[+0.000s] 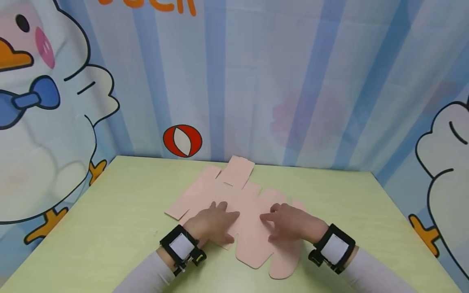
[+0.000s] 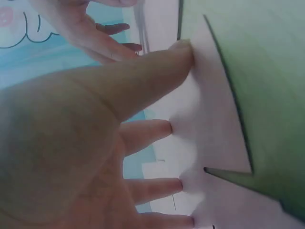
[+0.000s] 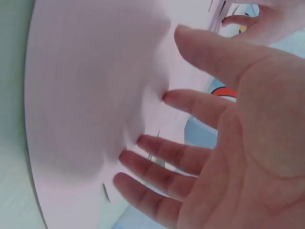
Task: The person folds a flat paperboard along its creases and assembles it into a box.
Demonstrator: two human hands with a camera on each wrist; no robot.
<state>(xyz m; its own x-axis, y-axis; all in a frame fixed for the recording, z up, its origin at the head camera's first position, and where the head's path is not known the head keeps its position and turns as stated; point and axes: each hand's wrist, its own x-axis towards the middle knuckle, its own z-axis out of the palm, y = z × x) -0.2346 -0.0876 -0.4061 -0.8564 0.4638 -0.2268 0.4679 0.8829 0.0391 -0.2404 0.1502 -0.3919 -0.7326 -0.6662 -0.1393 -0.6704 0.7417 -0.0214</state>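
An unfolded pink cardboard box blank (image 1: 249, 221), with slits, rounded flaps and straight-edged flaps, lies flat on the pale green table. My left hand (image 1: 214, 223) is spread over its left part; in the left wrist view the fingertips (image 2: 174, 185) and thumb press on the pink surface near a slit. On the right part rests my right hand (image 1: 289, 221), whose fairly straight fingers (image 3: 162, 176) touch the board with their tips. Nothing is gripped by either hand. A narrow flap (image 1: 237, 171) reaches toward the table's back edge.
The table (image 1: 121, 211) extends to both sides of the cardboard. Behind it hangs a blue striped curtain (image 1: 253, 81) printed with ducks and a red ball (image 1: 171, 139). Each wrist wears a black strap with a small device, such as the right wrist strap (image 1: 335, 248).
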